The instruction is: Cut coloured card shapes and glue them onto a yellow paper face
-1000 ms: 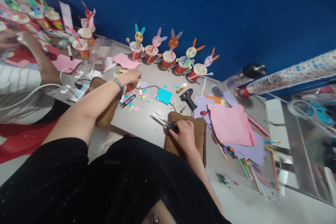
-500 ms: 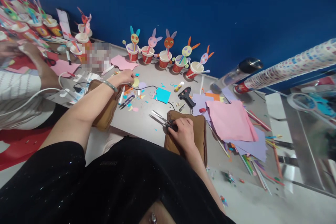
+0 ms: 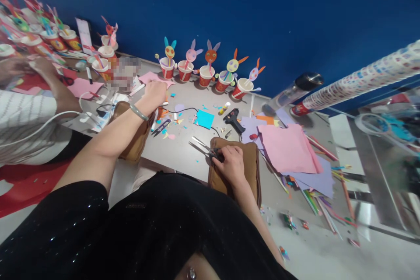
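My right hand (image 3: 232, 162) rests on a brown cushion, its fingers closed round the dark handles of a pair of scissors (image 3: 203, 145). The scissor blades are parted and point left over the table. My left hand (image 3: 155, 94) reaches forward among paper scraps beside a pink paper sheet (image 3: 154, 78). Its fingers are bent down, and what they hold, if anything, is hidden. Thread snips (image 3: 162, 127) lie just nearer to me. A blue paper square (image 3: 204, 119) and a purple paper disc (image 3: 179, 108) lie to the right of the left hand.
Several paper cups with rabbit figures (image 3: 206, 74) stand along the blue wall. A black glue gun (image 3: 234, 120), a glue stick (image 3: 224, 107), pink paper (image 3: 288, 148), a bottle (image 3: 297, 89) and a long cup stack (image 3: 354, 78) lie rightward. A co-worker's arm (image 3: 62, 87) is at left.
My left hand has drawn slightly nearer and turned down over the scraps. The yellow paper disc beside it no longer shows. My right hand keeps its hold on the scissors.
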Motion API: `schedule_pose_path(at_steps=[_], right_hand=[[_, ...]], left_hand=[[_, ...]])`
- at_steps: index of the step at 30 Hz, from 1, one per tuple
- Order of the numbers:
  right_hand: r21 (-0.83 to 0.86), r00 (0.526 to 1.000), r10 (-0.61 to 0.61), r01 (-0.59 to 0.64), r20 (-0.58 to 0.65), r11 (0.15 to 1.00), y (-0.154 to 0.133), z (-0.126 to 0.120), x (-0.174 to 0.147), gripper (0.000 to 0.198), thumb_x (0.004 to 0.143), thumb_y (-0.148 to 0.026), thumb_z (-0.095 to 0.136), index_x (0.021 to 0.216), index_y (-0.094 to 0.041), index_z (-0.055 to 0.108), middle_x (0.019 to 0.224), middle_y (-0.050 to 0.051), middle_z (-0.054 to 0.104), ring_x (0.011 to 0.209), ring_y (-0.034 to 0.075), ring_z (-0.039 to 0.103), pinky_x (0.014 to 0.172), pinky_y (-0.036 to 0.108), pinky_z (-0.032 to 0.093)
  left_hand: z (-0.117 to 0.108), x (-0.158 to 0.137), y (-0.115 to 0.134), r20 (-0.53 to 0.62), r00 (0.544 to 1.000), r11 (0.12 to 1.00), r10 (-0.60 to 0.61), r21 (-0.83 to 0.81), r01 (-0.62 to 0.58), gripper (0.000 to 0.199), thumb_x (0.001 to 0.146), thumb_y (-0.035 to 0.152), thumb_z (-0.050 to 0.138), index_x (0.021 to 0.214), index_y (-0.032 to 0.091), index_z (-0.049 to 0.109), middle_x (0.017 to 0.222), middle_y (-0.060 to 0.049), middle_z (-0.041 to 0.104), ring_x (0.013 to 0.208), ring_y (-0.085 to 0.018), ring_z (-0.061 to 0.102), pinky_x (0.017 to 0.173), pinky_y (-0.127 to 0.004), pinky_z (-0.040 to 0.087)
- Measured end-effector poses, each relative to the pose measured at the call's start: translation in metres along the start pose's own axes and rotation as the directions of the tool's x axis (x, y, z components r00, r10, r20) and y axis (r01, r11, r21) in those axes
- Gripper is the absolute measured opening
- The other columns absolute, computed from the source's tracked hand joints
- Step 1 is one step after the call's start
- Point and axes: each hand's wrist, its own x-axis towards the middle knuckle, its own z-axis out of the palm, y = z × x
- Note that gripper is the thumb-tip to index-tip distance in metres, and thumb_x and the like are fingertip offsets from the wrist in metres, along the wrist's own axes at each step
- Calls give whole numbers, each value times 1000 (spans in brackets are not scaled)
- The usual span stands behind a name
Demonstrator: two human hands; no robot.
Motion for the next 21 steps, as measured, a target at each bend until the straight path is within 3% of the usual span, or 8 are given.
schedule_pose_path(at_steps=[2,4,7,9,11,15,18,21], right_hand=[[15,1000,12,-11,-5,1000,0,1,0,12,85,-30,65,80,-22,58,78,4,64,81,22,56,94,41,37],[44,1000,20,-20,-6,999,1,1,1,12,84,-29,66,79,-21,57,78,4,64,80,22,57,92,41,38],[111,998,66,-63,-15,992,2,-1,0,14,83,-31,65,78,-22,56,77,4,64,78,22,57,87,40,39],[136,992,125,-120,-29,983,4,-5,-1,16,83,-33,65,77,-22,54,76,3,65,76,22,57,84,40,39],[133,981,188,-180,-47,975,7,-8,-2,16,82,-34,65,77,-23,54,77,4,66,77,23,58,84,41,39],[101,960,266,-258,-83,961,17,-15,-2,18,81,-38,64,80,-23,56,80,6,69,79,25,60,85,43,40],[71,950,290,-283,-116,957,27,-18,-1,19,81,-40,64,81,-23,56,82,7,69,81,27,60,86,45,40],[39,937,324,-322,-132,946,35,-21,-2,19,80,-39,64,83,-22,57,88,9,69,85,28,61,88,46,41]], left_hand=[[2,-13,12,-33,993,993,114,-15,-114,38,88,15,45,116,5,69,114,-25,70,118,-38,62,107,-52,38],[10,-28,25,37,970,969,240,-72,-236,38,89,19,43,114,9,70,108,-19,73,107,-33,67,96,-45,46],[32,-53,41,189,874,890,447,-193,-413,29,80,22,54,100,17,74,96,-7,76,87,-20,69,77,-30,49],[48,-67,49,244,812,844,530,-250,-475,26,76,23,56,95,20,74,87,-3,75,76,-17,67,69,-27,48],[63,-79,53,240,785,816,571,-268,-512,28,76,24,57,99,21,73,93,-5,76,82,-20,69,69,-29,48],[82,-90,55,173,811,823,560,-231,-519,38,81,22,51,115,18,69,107,-12,75,96,-25,69,78,-35,50],[84,-99,55,140,833,839,535,-202,-505,42,85,20,48,124,16,64,106,-13,73,97,-26,68,82,-37,49],[81,-114,59,79,870,869,487,-137,-475,46,89,18,47,133,11,57,120,-18,68,107,-30,64,90,-43,47]])
